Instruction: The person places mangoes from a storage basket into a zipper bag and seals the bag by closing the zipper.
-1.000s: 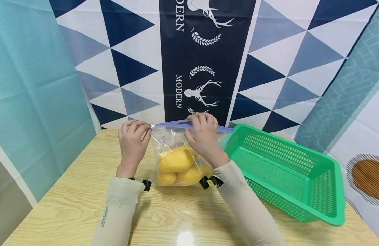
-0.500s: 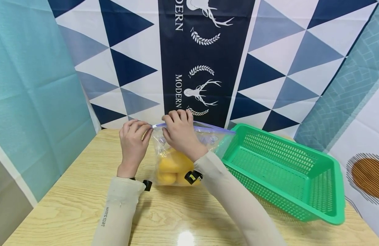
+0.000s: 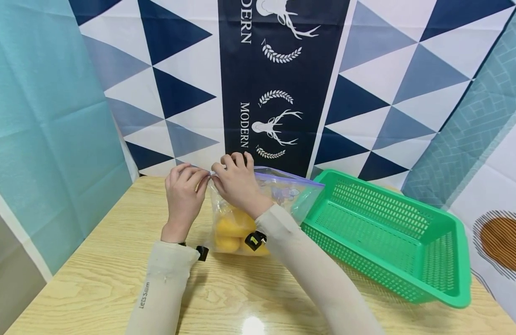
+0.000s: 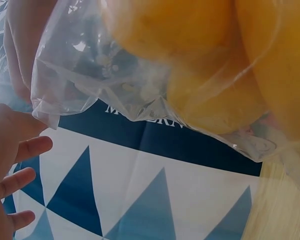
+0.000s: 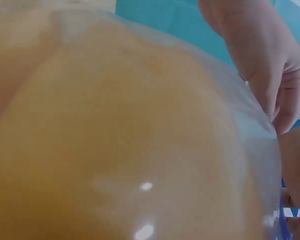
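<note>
A clear zip bag (image 3: 299, 195) with a purple strip along its mouth stands on the table, holding several yellow fruits (image 3: 230, 225) that look like mangoes. My left hand (image 3: 184, 193) pinches the bag's top left corner. In the left wrist view, that corner sits between the thumb and index finger of the left hand (image 4: 10, 160), the other fingers loosely bent. Close beside it, my right hand (image 3: 237, 184) pinches the bag's mouth near the small white slider (image 3: 212, 173). Right of that hand, the two lips of the mouth stand apart. Its fingertips are partly hidden.
A green perforated basket (image 3: 408, 279) stands on the right of the wooden table (image 3: 224, 298), touching or nearly touching the bag's right side. Behind the table hangs a patterned cloth (image 3: 278, 79). A teal cloth (image 3: 56, 116) hangs at the left.
My right hand has moved left along the bag's mouth, from about its middle to the corner beside my left hand. The left hand keeps its hold there. The bag's right part is now uncovered.
</note>
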### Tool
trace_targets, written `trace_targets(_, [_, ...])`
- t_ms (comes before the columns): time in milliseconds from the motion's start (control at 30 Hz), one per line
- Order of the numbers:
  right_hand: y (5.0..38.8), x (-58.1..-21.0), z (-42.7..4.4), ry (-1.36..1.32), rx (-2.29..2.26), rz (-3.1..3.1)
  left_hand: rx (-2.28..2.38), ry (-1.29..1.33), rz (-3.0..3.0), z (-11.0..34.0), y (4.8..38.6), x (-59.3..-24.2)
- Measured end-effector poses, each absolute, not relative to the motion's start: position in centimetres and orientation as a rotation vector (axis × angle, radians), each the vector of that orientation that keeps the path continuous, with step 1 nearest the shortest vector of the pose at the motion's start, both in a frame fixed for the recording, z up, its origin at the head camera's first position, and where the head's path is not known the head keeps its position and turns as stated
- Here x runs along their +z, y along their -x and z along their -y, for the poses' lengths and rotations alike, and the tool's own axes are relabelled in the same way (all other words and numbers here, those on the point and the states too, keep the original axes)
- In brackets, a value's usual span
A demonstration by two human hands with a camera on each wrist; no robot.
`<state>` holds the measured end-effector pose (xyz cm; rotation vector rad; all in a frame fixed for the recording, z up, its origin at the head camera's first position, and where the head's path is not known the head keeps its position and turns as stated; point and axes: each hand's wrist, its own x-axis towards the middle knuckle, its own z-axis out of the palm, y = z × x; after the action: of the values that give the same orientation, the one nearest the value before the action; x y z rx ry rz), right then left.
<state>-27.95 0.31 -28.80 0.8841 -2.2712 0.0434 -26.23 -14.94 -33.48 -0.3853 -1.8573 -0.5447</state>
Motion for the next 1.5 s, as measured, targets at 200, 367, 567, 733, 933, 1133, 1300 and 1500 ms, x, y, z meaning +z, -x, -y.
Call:
trace_targets(200, [28.14,-28.94,-0.19,-0.886,0.037,2.26,-0.54,0.404,1.861,14.93,26.26,-33.49])
trace_targets(367, [28.24,-29.02,-0.23,-0.872,0.018,2.226,-0.52,0.413,1.867,14.99,26.33,-33.54])
trace_targets(567, [28.49,-29.15,-0.21,-0.86,-0.025,2.177,-0.498,0.419,1.879,15.0,26.34,-33.53])
trace_targets(733, [28.54,-29.19,-0.18,-0.853,-0.06,2.133,-0.495,0.422,1.886,14.91,26.27,-33.56])
trace_targets(933, [28.52,-29.27,-0.24,-0.837,-0.078,2.074,-0.472,0.431,1.884,14.73,26.18,-33.6])
trace_targets(1133, [28.6,-29.36,-0.41,-0.835,-0.079,2.065,-0.466,0.43,1.887,14.53,26.21,-33.72])
trace_targets(1300, [28.78,-29.44,-0.51,-0.827,-0.075,2.059,-0.479,0.427,1.887,14.41,26.2,-33.79])
trace_targets(1500, [28.81,-29.47,-0.76,-0.802,-0.1,2.047,-0.481,0.416,1.887,14.41,26.27,-33.87])
